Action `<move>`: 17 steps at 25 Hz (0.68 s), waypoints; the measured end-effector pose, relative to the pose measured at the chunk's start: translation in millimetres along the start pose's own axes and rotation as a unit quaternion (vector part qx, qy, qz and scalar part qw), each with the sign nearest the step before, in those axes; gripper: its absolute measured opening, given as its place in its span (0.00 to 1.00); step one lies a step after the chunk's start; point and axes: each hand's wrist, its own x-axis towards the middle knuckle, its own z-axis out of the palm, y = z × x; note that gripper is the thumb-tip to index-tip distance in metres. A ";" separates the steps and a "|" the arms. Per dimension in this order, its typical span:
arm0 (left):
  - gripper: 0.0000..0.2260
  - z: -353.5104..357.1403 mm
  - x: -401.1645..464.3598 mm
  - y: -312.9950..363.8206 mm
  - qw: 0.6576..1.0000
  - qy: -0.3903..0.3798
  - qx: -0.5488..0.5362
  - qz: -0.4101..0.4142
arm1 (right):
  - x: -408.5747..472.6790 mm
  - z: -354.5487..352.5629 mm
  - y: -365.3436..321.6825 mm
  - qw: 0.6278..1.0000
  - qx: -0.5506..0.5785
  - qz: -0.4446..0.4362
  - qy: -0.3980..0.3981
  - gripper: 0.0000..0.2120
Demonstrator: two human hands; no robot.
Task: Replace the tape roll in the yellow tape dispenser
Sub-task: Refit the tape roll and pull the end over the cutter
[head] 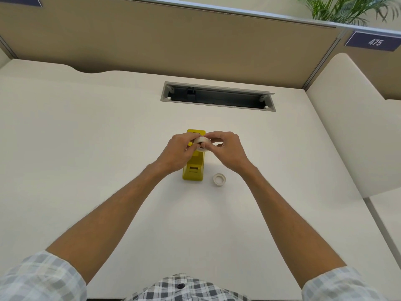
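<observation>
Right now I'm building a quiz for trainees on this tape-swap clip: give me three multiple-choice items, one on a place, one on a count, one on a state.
1. Where does the loose tape roll lie?
A. in the desk's cable slot
B. on the desk, right of the yellow dispenser's near end
C. on top of the dispenser

2. How many tape rolls show?
A. one
B. two
C. three

3. How is the raised tape roll held?
A. by both hands
B. by one hand
C. by neither hand

Key: 1 B, it rests beside the dispenser's base; 2 B, one held, one lying; 3 A, left hand and right hand both pinch it.
</observation>
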 end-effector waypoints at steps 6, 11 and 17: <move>0.13 -3.4 6.4 -3.0 0.999 0.012 -0.020 -0.022 | 5.0 4.4 3.3 0.999 -0.007 0.018 0.026 0.08; 0.23 3.3 7.1 -5.1 0.998 0.033 -0.013 -0.054 | 7.7 20.4 4.2 0.994 -0.005 0.054 0.099 0.07; 0.22 14.9 -0.5 -3.4 0.994 0.091 0.038 -0.039 | 6.7 37.9 -2.8 0.986 -0.013 0.081 0.148 0.08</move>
